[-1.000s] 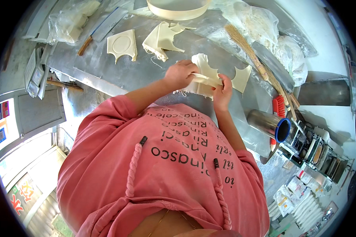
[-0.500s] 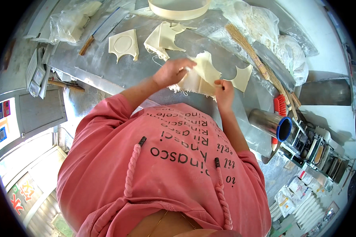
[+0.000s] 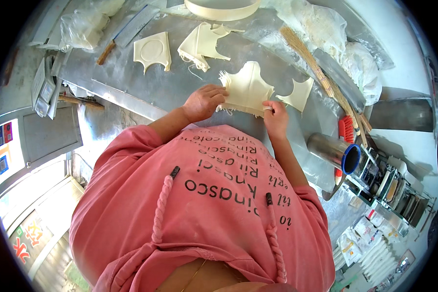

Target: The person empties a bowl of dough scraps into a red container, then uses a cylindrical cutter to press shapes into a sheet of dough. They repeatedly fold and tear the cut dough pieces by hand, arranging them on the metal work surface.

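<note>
A pale dough sheet [image 3: 247, 87] with curved cut edges and a frayed rim lies in front of me on the metal table. Its left edge is gripped by my left hand [image 3: 205, 102], whose fingers are curled and closed. At the near right corner, my right hand [image 3: 276, 117] pinches the same sheet between thumb and fingers. Just right of it rests a smaller dough scrap [image 3: 299, 95] with a rounded notch. Farther off are a folded, ragged dough piece [image 3: 207, 45] and a squarish dough piece [image 3: 152, 51] marked with a circle.
The table [image 3: 117, 78] also bears a wide blade with a wooden handle [image 3: 106, 52], a large round ring [image 3: 222, 10], a straw whisk [image 3: 309, 63] and plastic bags [image 3: 321, 24]. A metal cylinder with a blue rim [image 3: 333, 153] and red brush [image 3: 345, 129] are at the right edge.
The dough sheet's raised, folded part has been laid out flatter. My left hand has moved down and slightly left to its edge; my right hand keeps its pinch in nearly the same spot.
</note>
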`<action>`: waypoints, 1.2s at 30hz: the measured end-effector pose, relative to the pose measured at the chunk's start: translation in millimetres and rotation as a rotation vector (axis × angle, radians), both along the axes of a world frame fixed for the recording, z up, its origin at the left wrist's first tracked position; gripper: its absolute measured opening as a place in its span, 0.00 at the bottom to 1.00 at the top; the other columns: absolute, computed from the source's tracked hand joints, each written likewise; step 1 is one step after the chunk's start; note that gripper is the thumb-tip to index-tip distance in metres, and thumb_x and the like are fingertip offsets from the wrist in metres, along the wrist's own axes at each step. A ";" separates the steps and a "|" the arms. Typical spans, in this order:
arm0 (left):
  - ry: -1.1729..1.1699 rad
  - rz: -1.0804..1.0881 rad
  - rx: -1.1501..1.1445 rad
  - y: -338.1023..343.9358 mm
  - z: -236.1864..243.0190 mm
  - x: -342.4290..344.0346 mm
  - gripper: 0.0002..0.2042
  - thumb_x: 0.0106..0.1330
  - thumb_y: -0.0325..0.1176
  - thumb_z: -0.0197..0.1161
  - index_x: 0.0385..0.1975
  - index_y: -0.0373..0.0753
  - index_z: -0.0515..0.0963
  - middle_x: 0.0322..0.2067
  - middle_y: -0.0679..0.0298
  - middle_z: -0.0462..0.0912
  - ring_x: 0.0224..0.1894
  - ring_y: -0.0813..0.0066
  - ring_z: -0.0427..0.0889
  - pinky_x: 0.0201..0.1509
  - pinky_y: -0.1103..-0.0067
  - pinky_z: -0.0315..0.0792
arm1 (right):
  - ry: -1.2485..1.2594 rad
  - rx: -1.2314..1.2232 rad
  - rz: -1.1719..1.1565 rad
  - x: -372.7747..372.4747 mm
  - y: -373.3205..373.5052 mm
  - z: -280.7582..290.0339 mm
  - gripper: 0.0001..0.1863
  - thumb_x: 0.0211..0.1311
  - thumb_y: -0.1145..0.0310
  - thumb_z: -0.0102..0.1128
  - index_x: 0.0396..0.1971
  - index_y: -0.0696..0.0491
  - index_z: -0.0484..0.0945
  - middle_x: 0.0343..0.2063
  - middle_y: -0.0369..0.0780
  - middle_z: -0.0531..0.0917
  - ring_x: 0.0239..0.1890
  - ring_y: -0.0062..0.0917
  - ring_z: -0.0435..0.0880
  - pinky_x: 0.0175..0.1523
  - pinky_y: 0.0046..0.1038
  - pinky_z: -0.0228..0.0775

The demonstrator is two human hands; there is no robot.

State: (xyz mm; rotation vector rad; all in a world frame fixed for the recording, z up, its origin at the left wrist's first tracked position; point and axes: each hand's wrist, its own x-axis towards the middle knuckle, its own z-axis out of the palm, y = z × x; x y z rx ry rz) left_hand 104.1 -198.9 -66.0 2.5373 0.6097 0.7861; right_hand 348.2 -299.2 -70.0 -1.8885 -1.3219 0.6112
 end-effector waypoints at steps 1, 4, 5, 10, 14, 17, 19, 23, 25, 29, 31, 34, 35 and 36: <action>0.008 0.008 0.060 -2.9 -1.7 0.0 0.06 0.49 0.22 0.58 0.27 0.37 0.72 0.41 0.60 0.79 0.45 0.60 0.77 0.47 0.69 0.73 | -0.012 0.024 -0.006 -1.0 -1.7 -4.0 0.09 0.49 0.78 0.52 0.28 0.54 0.80 0.28 0.41 0.77 0.28 0.29 0.76 0.33 0.27 0.67; 0.026 0.003 0.108 -3.1 -0.2 0.4 0.07 0.47 0.23 0.58 0.27 0.36 0.72 0.42 0.60 0.79 0.46 0.59 0.77 0.48 0.69 0.71 | -0.048 0.022 0.011 2.3 -1.8 -8.3 0.09 0.48 0.78 0.52 0.27 0.53 0.80 0.27 0.41 0.77 0.28 0.32 0.76 0.34 0.29 0.68; 0.040 -0.005 0.107 -3.3 0.0 -0.2 0.08 0.46 0.23 0.58 0.27 0.36 0.72 0.42 0.60 0.79 0.46 0.60 0.76 0.49 0.69 0.71 | -0.059 0.006 0.022 3.7 -1.4 -9.1 0.08 0.47 0.78 0.52 0.27 0.53 0.80 0.28 0.42 0.77 0.29 0.33 0.77 0.34 0.30 0.68; 0.097 -0.020 0.020 -8.6 9.7 -1.8 0.08 0.48 0.26 0.61 0.29 0.37 0.73 0.41 0.59 0.79 0.43 0.60 0.78 0.46 0.69 0.72 | -0.021 -0.036 0.054 9.3 -3.3 -10.6 0.07 0.47 0.75 0.55 0.29 0.52 0.79 0.30 0.42 0.76 0.33 0.34 0.76 0.37 0.32 0.68; 0.115 0.306 -0.299 12.3 13.0 -3.5 0.11 0.53 0.33 0.62 0.35 0.40 0.76 0.39 0.58 0.79 0.37 0.59 0.79 0.39 0.69 0.74 | -0.501 0.183 0.146 -1.9 0.0 33.7 0.15 0.46 0.71 0.58 0.38 0.51 0.77 0.43 0.44 0.73 0.46 0.38 0.71 0.49 0.39 0.63; 0.237 0.724 0.001 84.6 15.1 12.7 0.16 0.56 0.42 0.61 0.41 0.41 0.75 0.37 0.58 0.78 0.41 0.59 0.77 0.46 0.68 0.70 | -0.346 0.261 0.302 -13.0 19.2 55.2 0.23 0.48 0.67 0.59 0.48 0.51 0.73 0.55 0.45 0.65 0.57 0.41 0.63 0.58 0.47 0.54; 0.465 0.989 -0.040 116.3 20.6 24.0 0.18 0.56 0.44 0.61 0.42 0.39 0.74 0.43 0.58 0.75 0.49 0.60 0.72 0.53 0.67 0.63 | -0.512 0.287 0.351 -27.7 40.0 47.7 0.27 0.52 0.62 0.57 0.54 0.53 0.68 0.59 0.45 0.61 0.61 0.41 0.59 0.59 0.48 0.52; 0.617 1.022 -0.173 128.5 12.0 33.6 0.20 0.54 0.43 0.62 0.43 0.39 0.74 0.49 0.58 0.69 0.55 0.62 0.66 0.58 0.67 0.58 | -0.688 0.106 0.368 -42.7 60.3 5.9 0.37 0.58 0.51 0.51 0.64 0.54 0.53 0.65 0.46 0.53 0.67 0.41 0.51 0.64 0.50 0.45; 0.471 1.010 -0.134 128.3 5.8 32.5 0.17 0.54 0.40 0.63 0.41 0.38 0.74 0.46 0.57 0.70 0.53 0.61 0.67 0.56 0.68 0.59 | -0.670 0.045 0.379 -38.7 62.6 -6.4 0.39 0.58 0.50 0.50 0.64 0.54 0.51 0.65 0.46 0.53 0.67 0.41 0.51 0.64 0.51 0.43; 0.168 0.881 -0.153 143.5 -19.4 17.4 0.14 0.52 0.34 0.65 0.36 0.38 0.74 0.41 0.56 0.74 0.46 0.57 0.72 0.50 0.69 0.66 | -0.609 0.026 0.416 -36.6 62.1 -4.8 0.38 0.60 0.49 0.48 0.65 0.54 0.50 0.65 0.47 0.52 0.67 0.41 0.50 0.64 0.52 0.41; -0.033 0.850 -0.512 136.3 16.6 29.8 0.12 0.53 0.32 0.64 0.35 0.36 0.73 0.34 0.60 0.75 0.39 0.67 0.74 0.42 0.75 0.69 | -0.550 0.009 0.387 -32.3 63.2 -6.2 0.36 0.61 0.49 0.47 0.64 0.54 0.53 0.65 0.48 0.53 0.67 0.41 0.51 0.64 0.50 0.42; -0.452 0.642 -0.846 109.7 39.9 43.5 0.17 0.58 0.27 0.60 0.46 0.35 0.66 0.32 0.61 0.74 0.33 0.79 0.73 0.34 0.82 0.70 | -0.153 0.042 0.297 -31.9 72.1 -1.3 0.31 0.63 0.50 0.46 0.60 0.55 0.60 0.61 0.47 0.61 0.64 0.37 0.58 0.63 0.42 0.49; -0.556 0.528 -0.905 94.2 52.9 54.6 0.20 0.58 0.26 0.60 0.50 0.36 0.64 0.33 0.61 0.75 0.33 0.79 0.73 0.34 0.81 0.70 | 0.140 0.074 0.237 -31.1 78.2 10.1 0.30 0.64 0.51 0.46 0.59 0.56 0.62 0.57 0.45 0.66 0.61 0.34 0.62 0.62 0.39 0.52; -0.661 0.418 -0.955 80.4 62.2 61.9 0.22 0.59 0.25 0.59 0.53 0.36 0.62 0.33 0.61 0.75 0.33 0.79 0.73 0.34 0.81 0.70 | 0.436 0.110 0.180 -32.2 84.9 25.5 0.28 0.64 0.52 0.46 0.57 0.57 0.65 0.54 0.43 0.71 0.59 0.32 0.66 0.61 0.35 0.55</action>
